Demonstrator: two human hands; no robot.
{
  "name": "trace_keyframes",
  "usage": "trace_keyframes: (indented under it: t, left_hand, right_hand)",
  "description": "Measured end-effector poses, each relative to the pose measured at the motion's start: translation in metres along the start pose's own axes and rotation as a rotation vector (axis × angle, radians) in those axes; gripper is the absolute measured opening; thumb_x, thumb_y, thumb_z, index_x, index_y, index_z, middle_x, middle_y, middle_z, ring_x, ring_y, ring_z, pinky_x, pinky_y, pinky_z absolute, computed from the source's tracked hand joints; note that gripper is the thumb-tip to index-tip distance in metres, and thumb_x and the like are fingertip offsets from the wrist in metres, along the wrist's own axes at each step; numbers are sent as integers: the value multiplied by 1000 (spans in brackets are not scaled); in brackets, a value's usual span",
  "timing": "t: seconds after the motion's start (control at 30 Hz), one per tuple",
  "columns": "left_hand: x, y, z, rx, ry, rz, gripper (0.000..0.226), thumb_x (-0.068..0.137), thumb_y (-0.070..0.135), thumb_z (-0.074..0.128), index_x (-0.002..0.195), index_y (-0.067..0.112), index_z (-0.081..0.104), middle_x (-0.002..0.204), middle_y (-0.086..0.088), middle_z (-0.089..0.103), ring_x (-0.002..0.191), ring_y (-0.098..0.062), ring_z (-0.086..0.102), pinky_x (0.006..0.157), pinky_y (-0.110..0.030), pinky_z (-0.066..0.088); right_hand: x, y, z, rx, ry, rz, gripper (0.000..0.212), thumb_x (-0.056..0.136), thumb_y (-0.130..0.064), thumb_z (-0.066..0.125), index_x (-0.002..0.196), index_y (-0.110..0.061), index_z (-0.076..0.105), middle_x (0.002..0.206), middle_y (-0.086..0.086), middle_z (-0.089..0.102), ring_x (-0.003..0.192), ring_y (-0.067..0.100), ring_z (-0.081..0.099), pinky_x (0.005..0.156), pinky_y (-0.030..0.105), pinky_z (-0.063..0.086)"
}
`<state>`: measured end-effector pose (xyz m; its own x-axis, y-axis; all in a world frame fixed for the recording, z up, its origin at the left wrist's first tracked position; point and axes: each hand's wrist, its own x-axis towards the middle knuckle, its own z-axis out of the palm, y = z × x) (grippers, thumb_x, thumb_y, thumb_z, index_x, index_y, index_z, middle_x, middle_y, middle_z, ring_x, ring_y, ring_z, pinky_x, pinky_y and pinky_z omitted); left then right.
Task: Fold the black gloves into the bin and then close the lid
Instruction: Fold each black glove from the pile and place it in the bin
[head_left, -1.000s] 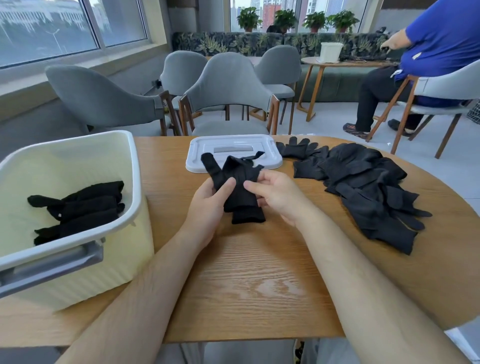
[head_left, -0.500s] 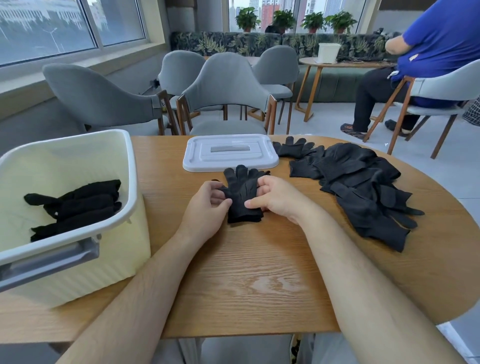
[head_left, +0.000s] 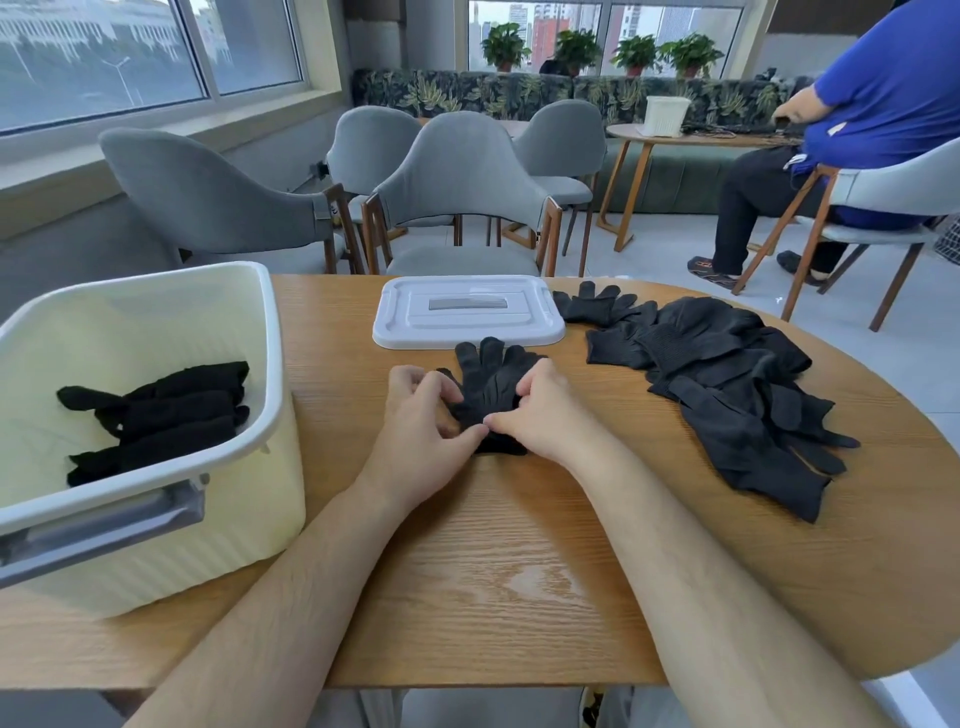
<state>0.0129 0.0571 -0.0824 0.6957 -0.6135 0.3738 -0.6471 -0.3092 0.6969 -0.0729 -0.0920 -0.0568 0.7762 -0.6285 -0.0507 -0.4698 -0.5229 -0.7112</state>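
Note:
A pair of black gloves (head_left: 488, 382) lies flat on the wooden table (head_left: 519, 571), fingers pointing away from me. My left hand (head_left: 423, 421) pinches the gloves' left side near the cuff. My right hand (head_left: 540, 410) grips the right side, and its fingertips meet the left thumb over the cuff. A pale yellow bin (head_left: 249, 467) with a white rim stands at the left and holds several folded black gloves (head_left: 156, 415). The bin's white lid (head_left: 467, 312) lies flat beyond the gloves. A heap of loose black gloves (head_left: 727, 384) spreads over the table's right side.
Grey chairs (head_left: 457, 197) stand against the table's far edge. A person in a blue top (head_left: 883, 104) sits on a chair at the back right beside a small round table (head_left: 691, 137). The bin has a grey handle (head_left: 98, 530) facing me.
The gloves were held up off the table, then laid down flat. Both hands have come lower and closer together over the cuff end.

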Motion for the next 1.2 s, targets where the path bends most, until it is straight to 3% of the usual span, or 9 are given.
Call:
trace_keyframes:
  t: [0.1, 0.2, 0.27, 0.4, 0.63, 0.77, 0.83, 1.07, 1.2]
  left_hand:
    - [-2, -3, -1, 144, -100, 236, 21, 80, 33, 78, 92, 25, 63, 106, 13, 48, 102, -7, 43, 89, -14, 38]
    - [0, -5, -3, 185, -177, 294, 15, 83, 35, 77, 95, 25, 73, 93, 20, 54, 93, -1, 49, 83, -17, 40]
    - [1, -5, -3, 194, -163, 298, 16, 85, 35, 76, 97, 24, 78, 84, 21, 53, 87, 0, 48, 78, -14, 38]
    - [1, -7, -2, 204, -157, 328, 18, 86, 36, 75, 99, 23, 80, 81, 18, 58, 86, 2, 47, 76, -15, 38]
    - [2, -6, -3, 211, -140, 336, 17, 86, 36, 75, 95, 23, 80, 92, 14, 66, 92, 0, 52, 77, -15, 41]
    - [2, -7, -1, 191, -156, 307, 16, 85, 36, 76, 93, 23, 79, 94, 14, 67, 93, -5, 57, 78, -27, 50]
    - [2, -7, -1, 196, -158, 308, 16, 85, 37, 75, 92, 24, 79, 94, 14, 67, 94, -6, 58, 78, -29, 51]
    - [2, -3, -3, 183, -148, 319, 12, 83, 33, 77, 89, 23, 80, 83, 18, 60, 87, -2, 54, 74, -25, 49]
    - [1, -2, -4, 178, -153, 320, 12, 83, 33, 78, 89, 22, 79, 82, 19, 57, 86, -2, 52, 74, -21, 46]
  right_hand:
    - [-4, -2, -2, -75, 128, -40, 64, 77, -35, 82, 118, -17, 37, 121, 0, 40, 110, 20, 47, 89, 36, 49]
    - [2, -9, -3, -57, 350, -303, 24, 90, -25, 67, 103, -20, 48, 109, -6, 45, 105, 14, 46, 82, 27, 42]
    - [17, -20, -2, -99, 247, -369, 7, 95, -26, 62, 92, -20, 63, 102, -8, 53, 99, 13, 54, 82, 28, 48]
    - [45, -31, 11, -215, -94, -243, 20, 88, -47, 73, 86, -27, 73, 96, -11, 60, 88, 8, 60, 76, 29, 52]
    - [54, -18, 30, -237, -2, -259, 17, 95, -44, 60, 89, -30, 68, 100, -13, 55, 98, 13, 56, 93, 42, 51]
    - [53, -17, 30, -278, 0, -270, 27, 90, -60, 63, 90, -32, 66, 99, -13, 53, 99, 11, 54, 93, 38, 46]
    - [54, -19, 32, -295, 13, -297, 22, 91, -55, 65, 87, -33, 66, 99, -12, 53, 100, 12, 55, 94, 43, 47]
    - [52, -15, 32, -141, 108, -328, 19, 89, -47, 71, 81, -32, 64, 97, -13, 56, 91, 8, 57, 83, 41, 52]
    - [54, -13, 34, -175, 172, -310, 20, 90, -50, 70, 93, -31, 64, 95, -13, 52, 90, 11, 55, 79, 37, 50]
